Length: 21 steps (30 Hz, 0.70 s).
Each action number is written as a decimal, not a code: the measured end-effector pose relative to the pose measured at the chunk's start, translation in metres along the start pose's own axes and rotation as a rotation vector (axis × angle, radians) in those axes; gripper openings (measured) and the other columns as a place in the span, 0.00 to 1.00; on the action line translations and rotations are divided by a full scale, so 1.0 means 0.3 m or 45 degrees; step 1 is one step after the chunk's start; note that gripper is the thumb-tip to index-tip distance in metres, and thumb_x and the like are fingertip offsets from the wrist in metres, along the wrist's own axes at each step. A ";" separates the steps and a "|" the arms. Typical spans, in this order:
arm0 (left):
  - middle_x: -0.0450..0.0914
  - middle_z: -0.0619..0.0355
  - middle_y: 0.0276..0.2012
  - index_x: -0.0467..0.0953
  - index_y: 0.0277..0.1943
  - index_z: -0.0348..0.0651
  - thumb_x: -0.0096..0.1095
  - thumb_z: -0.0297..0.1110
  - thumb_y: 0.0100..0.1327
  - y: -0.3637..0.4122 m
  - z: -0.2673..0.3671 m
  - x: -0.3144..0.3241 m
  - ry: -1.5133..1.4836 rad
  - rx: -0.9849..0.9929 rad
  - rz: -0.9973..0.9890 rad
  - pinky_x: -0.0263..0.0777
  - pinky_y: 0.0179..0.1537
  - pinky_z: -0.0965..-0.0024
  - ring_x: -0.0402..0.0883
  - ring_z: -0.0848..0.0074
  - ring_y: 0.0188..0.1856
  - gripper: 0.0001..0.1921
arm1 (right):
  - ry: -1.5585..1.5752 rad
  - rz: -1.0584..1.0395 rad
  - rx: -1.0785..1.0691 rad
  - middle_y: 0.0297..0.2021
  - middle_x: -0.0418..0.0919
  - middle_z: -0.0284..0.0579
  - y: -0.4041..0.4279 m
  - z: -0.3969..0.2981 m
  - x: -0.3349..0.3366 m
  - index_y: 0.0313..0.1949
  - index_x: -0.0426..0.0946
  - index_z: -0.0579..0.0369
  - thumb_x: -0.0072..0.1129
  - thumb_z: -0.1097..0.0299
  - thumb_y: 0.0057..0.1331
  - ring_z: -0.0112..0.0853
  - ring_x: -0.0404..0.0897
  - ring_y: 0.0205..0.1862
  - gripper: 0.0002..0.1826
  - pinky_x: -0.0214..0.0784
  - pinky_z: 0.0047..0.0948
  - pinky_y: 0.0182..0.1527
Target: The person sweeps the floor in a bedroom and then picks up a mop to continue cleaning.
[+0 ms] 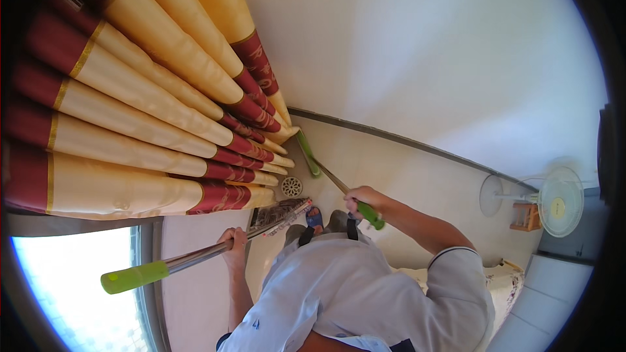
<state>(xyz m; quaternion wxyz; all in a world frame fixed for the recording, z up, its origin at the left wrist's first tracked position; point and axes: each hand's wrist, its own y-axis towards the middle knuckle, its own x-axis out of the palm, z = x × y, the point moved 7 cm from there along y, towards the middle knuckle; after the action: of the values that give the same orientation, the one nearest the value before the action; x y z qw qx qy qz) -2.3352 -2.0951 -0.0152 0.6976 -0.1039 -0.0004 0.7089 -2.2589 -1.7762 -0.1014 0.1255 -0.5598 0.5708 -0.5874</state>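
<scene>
My left hand (pixel 235 244) is closed around a metal pole (pixel 195 258) with a thick green grip (pixel 134 276). This pole slants down to a fringed, mop-like head (pixel 288 217) by my feet; its exact kind is unclear. Further right, my right hand (pixel 364 201) is wrapped around the green handle (pixel 371 216) of a second tool. A thin shaft runs from it to a long, narrow green head (pixel 308 154) at the floor, close beside the curtain hem. The head's underside is hidden, so I cannot tell whether it is a broom or a mop.
Yellow and dark red curtains (pixel 161 83) hang at the left, beside a bright window (pixel 78 293). A round floor drain cover (pixel 292 187) lies near their hem. A dark baseboard (pixel 391 133) edges the white wall. A white fan (pixel 560 201) and a small wooden stool (pixel 525 217) are at the right.
</scene>
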 end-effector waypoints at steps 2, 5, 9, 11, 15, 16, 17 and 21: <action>0.64 0.62 0.12 0.58 0.13 0.39 0.46 0.23 0.54 0.006 -0.037 0.001 -0.012 0.014 -0.023 0.57 0.21 0.81 0.61 0.85 0.17 0.15 | 0.121 -0.132 0.007 0.08 0.61 0.40 0.114 -0.014 0.055 0.12 0.61 0.55 0.40 0.72 0.52 0.26 0.61 0.08 0.12 0.50 0.22 0.09; 0.64 0.63 0.11 0.59 0.12 0.39 0.46 0.23 0.53 0.004 -0.068 0.002 0.014 0.023 -0.039 0.55 0.20 0.81 0.60 0.85 0.16 0.15 | 0.411 -0.293 0.139 0.12 0.62 0.29 0.295 -0.027 0.153 0.24 0.59 0.52 0.38 0.69 0.56 0.16 0.61 0.10 0.05 0.48 0.16 0.08; 0.63 0.63 0.10 0.58 0.11 0.39 0.47 0.24 0.53 -0.004 -0.087 0.003 0.058 -0.034 -0.042 0.53 0.18 0.81 0.58 0.86 0.15 0.16 | 0.780 -0.664 0.362 0.13 0.63 0.29 0.465 -0.091 0.190 0.27 0.58 0.54 0.37 0.69 0.57 0.15 0.62 0.11 0.04 0.48 0.16 0.08; 0.64 0.62 0.11 0.58 0.13 0.39 0.46 0.23 0.54 -0.011 -0.079 0.003 0.110 -0.020 -0.083 0.56 0.21 0.79 0.61 0.84 0.17 0.15 | 0.851 -0.408 0.171 0.14 0.63 0.28 0.531 -0.139 0.112 0.27 0.58 0.56 0.37 0.69 0.57 0.16 0.64 0.12 0.05 0.47 0.16 0.09; 0.63 0.63 0.10 0.58 0.11 0.38 0.48 0.24 0.52 -0.021 -0.062 0.023 0.100 0.053 -0.101 0.53 0.18 0.80 0.58 0.86 0.15 0.15 | 1.104 -0.849 0.043 0.14 0.62 0.30 0.490 -0.220 -0.102 0.35 0.56 0.66 0.38 0.70 0.56 0.18 0.65 0.13 0.11 0.47 0.15 0.10; 0.63 0.63 0.10 0.58 0.11 0.38 0.48 0.24 0.52 -0.028 -0.064 0.021 0.101 0.057 -0.097 0.53 0.18 0.80 0.58 0.86 0.15 0.15 | 1.255 -0.669 -0.016 0.14 0.62 0.31 0.476 -0.222 -0.175 0.40 0.53 0.69 0.38 0.71 0.56 0.19 0.64 0.13 0.15 0.46 0.15 0.10; 0.63 0.63 0.10 0.58 0.11 0.38 0.48 0.24 0.52 -0.035 -0.070 0.022 0.094 0.058 -0.108 0.53 0.18 0.80 0.59 0.86 0.15 0.15 | 1.343 -0.615 0.057 0.13 0.61 0.31 0.436 -0.199 -0.230 0.41 0.53 0.66 0.39 0.71 0.55 0.20 0.65 0.14 0.15 0.47 0.16 0.11; 0.63 0.62 0.09 0.58 0.11 0.38 0.48 0.23 0.52 -0.062 -0.039 0.043 0.190 0.124 -0.094 0.54 0.18 0.80 0.59 0.86 0.15 0.16 | 1.500 -0.520 0.032 0.13 0.60 0.32 0.215 -0.120 -0.366 0.49 0.43 0.72 0.38 0.70 0.56 0.21 0.64 0.13 0.25 0.44 0.17 0.11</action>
<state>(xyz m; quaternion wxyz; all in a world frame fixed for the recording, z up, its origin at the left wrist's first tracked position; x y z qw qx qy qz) -2.3150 -2.0834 -0.0260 0.7255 -0.1223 0.0821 0.6723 -2.2819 -1.6910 -0.2002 -0.3188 -0.2380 0.4187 -0.8163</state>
